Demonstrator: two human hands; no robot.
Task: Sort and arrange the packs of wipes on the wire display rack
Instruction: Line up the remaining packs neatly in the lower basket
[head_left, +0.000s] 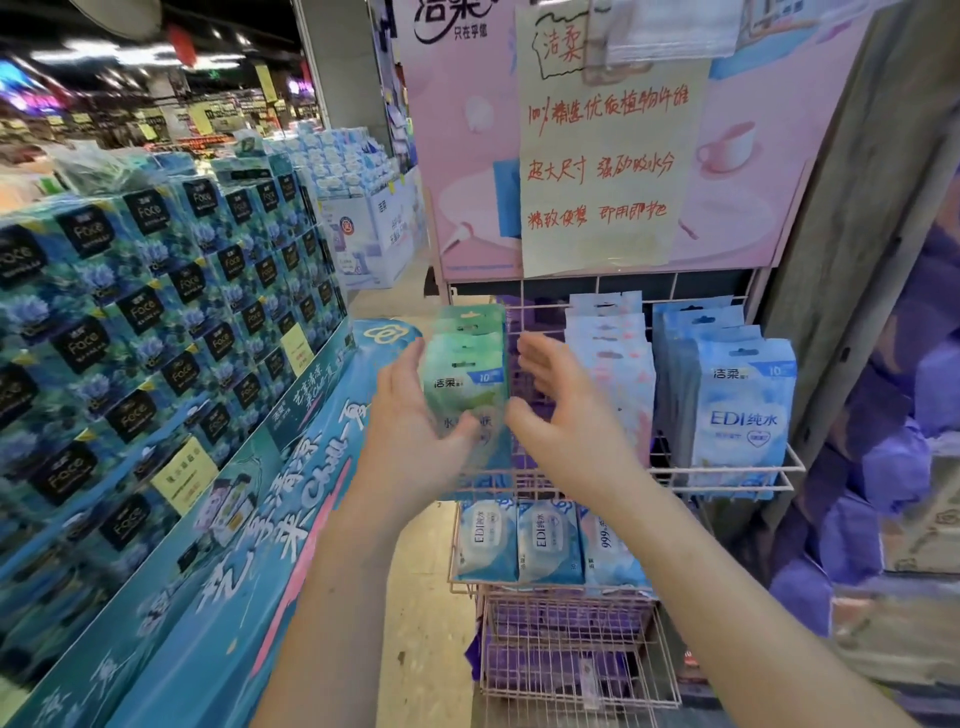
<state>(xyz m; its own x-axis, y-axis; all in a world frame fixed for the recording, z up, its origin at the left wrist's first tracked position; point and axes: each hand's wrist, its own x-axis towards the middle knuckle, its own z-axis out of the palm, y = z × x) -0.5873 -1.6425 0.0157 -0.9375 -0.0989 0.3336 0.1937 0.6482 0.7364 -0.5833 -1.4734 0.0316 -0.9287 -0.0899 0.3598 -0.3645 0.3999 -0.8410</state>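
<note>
- Holding the green packs (467, 364) of wipes at the left end of the wire rack (727, 475), on its upper tier, the left hand (410, 421) has its grip closed on them, thumb across the front pack.
- The right hand (561, 415) hovers just right of those packs, before the rack, its grip wide open, fingers straight, holding nothing.
- Pale pink packs (613, 358) stand at the middle of the rack's upper tier; blue packs (743, 410) fill its right end.
- More blue-and-white packs (545, 540) stand in the rack's lower tier.
- A handwritten sign (602, 156) hangs above the rack.
- Stacked tissue boxes (156, 291) rise left of the rack.
</note>
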